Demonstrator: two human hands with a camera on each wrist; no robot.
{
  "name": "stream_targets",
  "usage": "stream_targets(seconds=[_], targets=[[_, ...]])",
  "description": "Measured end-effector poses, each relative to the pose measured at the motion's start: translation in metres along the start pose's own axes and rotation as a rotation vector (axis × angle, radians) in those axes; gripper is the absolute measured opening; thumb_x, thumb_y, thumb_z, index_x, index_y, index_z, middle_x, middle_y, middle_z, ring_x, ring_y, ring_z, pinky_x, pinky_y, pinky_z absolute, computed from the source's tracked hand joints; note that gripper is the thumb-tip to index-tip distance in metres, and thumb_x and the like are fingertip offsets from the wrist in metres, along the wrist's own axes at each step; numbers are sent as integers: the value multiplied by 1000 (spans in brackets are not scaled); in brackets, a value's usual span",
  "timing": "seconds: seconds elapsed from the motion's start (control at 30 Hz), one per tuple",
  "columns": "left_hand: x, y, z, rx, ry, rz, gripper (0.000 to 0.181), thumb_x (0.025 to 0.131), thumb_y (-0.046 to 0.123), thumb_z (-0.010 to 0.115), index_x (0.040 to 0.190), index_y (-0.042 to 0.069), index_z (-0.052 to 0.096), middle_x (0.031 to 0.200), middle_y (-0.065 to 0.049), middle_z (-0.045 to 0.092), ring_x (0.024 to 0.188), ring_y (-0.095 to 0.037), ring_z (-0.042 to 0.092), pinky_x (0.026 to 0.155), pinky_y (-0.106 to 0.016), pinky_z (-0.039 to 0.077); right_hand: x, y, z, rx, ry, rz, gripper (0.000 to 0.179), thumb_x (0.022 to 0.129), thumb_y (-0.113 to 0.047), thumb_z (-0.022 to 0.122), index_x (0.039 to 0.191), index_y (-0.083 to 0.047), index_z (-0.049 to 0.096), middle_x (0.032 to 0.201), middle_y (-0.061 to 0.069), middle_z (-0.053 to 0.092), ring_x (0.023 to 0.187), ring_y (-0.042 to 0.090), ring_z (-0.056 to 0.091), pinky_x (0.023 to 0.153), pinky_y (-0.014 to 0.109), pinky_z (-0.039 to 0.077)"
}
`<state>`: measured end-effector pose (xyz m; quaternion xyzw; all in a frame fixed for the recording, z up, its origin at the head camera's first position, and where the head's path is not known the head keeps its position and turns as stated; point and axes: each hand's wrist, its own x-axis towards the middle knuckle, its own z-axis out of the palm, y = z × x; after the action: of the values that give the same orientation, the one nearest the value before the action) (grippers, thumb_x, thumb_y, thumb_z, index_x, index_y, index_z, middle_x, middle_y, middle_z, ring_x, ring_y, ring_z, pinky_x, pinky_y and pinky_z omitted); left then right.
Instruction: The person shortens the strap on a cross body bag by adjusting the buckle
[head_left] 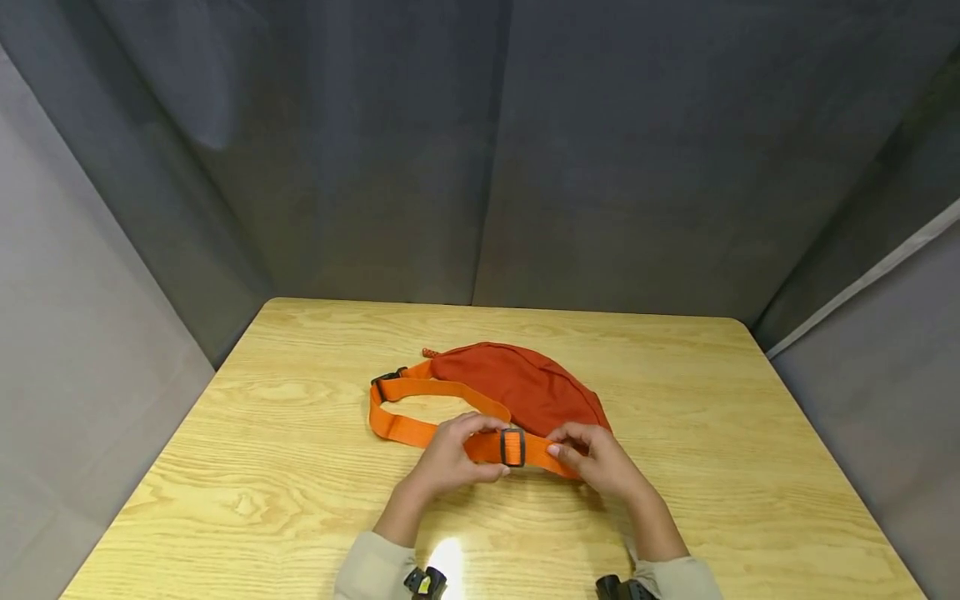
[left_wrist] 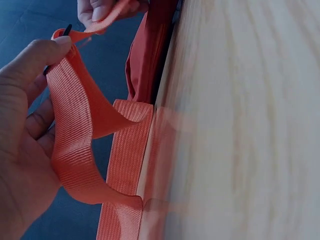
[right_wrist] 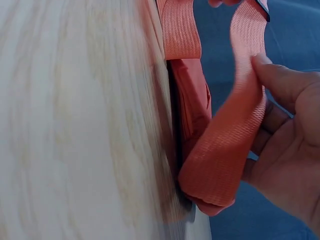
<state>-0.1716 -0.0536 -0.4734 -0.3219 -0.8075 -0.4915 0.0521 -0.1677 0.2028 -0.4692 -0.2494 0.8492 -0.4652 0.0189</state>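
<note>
A red waist bag (head_left: 517, 383) lies on the wooden table, its orange strap (head_left: 405, 429) looped out to the left and along the front. My left hand (head_left: 453, 454) grips the strap beside a black slider buckle (head_left: 513, 447), with the thumb at the slider's edge in the left wrist view. To the right of the slider, my right hand (head_left: 596, 458) pinches the strap between thumb and fingers; in the right wrist view the strap (right_wrist: 220, 150) runs down to the bag's end. A black clip (head_left: 387, 381) sits on the strap's far left.
The pale wooden table (head_left: 225, 467) has rounded far corners. A dark grey curtain (head_left: 375, 167) hangs behind it, with lighter grey panels (head_left: 82, 292) at both sides. A red zipper cord (head_left: 430, 353) sticks out at the bag's left end.
</note>
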Motion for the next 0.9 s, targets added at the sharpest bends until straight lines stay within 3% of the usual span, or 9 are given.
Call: stream_targets(seconds=[0.2,0.47,0.73,0.9], targets=[[2,0,1,-11,-4,23,49,64,12,85,109,16,65,102,7,62,88,-12,57,78,-28,48,4,-1,1,130,-18,-19,9,91,-10,60,92,-3,66,79,8,61,65,11,49,57,26,45],[5,1,7,12,-32,52,48,65,14,84,110,13,66,101,5,63,90,-11,57,79,-26,47,11,-6,7,264,-94,-50,8,91,-6,59,94,-3,65,80,14,62,60,8,46,53,23,42],[2,-1,8,11,-42,44,49,63,9,85,108,13,66,100,5,63,87,-9,57,77,-25,48,2,-3,3,182,-92,79,20,89,-12,63,106,-1,65,92,8,64,78,18,59,66,28,49],[0,-1,7,23,-58,41,48,64,10,84,109,12,66,100,4,63,87,-9,56,78,-24,47,-8,1,-3,133,-115,135,13,86,-4,66,98,1,65,88,7,63,79,20,58,67,27,50]])
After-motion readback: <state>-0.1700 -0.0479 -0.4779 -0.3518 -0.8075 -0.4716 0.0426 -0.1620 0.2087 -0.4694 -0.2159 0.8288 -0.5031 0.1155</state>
